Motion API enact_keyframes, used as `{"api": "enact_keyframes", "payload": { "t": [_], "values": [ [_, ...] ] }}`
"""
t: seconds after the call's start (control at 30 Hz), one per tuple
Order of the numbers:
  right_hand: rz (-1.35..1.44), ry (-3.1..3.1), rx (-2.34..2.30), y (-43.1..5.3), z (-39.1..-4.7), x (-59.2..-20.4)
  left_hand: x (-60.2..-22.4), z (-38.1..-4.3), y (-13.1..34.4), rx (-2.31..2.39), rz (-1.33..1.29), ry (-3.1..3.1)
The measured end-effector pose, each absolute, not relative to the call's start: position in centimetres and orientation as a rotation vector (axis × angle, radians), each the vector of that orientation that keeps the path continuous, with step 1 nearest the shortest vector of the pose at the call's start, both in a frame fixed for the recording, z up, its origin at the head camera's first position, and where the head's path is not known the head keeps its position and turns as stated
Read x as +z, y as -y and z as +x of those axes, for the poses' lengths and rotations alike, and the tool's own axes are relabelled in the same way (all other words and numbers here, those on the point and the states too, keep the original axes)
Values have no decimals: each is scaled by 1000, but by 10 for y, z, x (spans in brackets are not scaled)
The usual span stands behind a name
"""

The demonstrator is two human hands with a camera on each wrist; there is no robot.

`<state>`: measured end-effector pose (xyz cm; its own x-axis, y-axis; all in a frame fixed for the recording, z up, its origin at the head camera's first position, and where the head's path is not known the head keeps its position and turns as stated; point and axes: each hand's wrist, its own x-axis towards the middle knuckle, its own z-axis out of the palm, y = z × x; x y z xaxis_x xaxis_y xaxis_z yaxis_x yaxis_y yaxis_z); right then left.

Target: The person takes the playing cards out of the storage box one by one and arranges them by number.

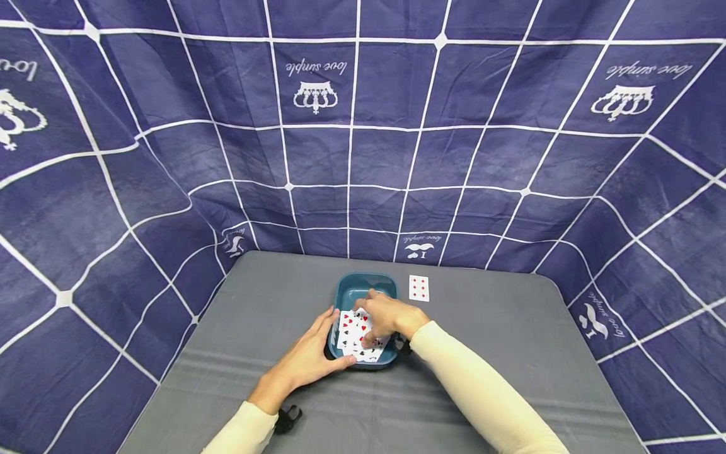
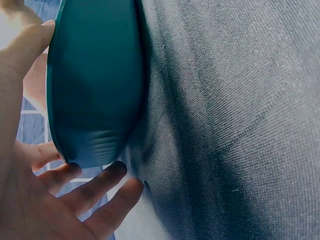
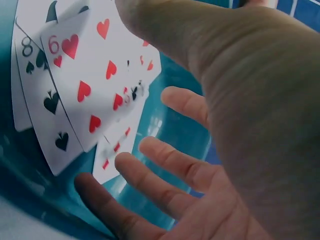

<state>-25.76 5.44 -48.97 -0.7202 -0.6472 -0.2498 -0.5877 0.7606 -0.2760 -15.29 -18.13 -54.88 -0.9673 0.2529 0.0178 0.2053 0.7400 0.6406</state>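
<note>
Playing cards (image 1: 349,331) in a messy, overlapping pile inside the teal plastic tub (image 1: 350,295), toward the near end, with the six of hearts (image 3: 92,80) and eight of spades (image 3: 50,117) readable. Left hand (image 1: 312,353) at the tub's near-left corner, fingers spread at the left side, thumb on the near rim, no real grip, probably just to keep the tub from sliding. Right hand (image 1: 387,315) down over the pile, thumb above the cards, other fingers fanned wide, nothing clearly pinched; can't tell about actual thumb contact. Looks like a reach from above to clear the raised walls. Six of diamonds (image 1: 419,288) alone on the gray cloth-covered table (image 1: 499,359), near the tub's far-right corner, not touching. Navy grid-print backdrop (image 1: 317,154) behind. Main obstruction: that right hand, hiding part of the pile.
</note>
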Motion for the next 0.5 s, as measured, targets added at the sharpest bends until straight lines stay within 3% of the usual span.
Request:
{"api": "enact_keyframes", "payload": {
  "t": [0.5],
  "values": [
    [-955,-2664,-39,-42,-251,-503,-551,-151,181,1083,368,-2849]
  ]
}}
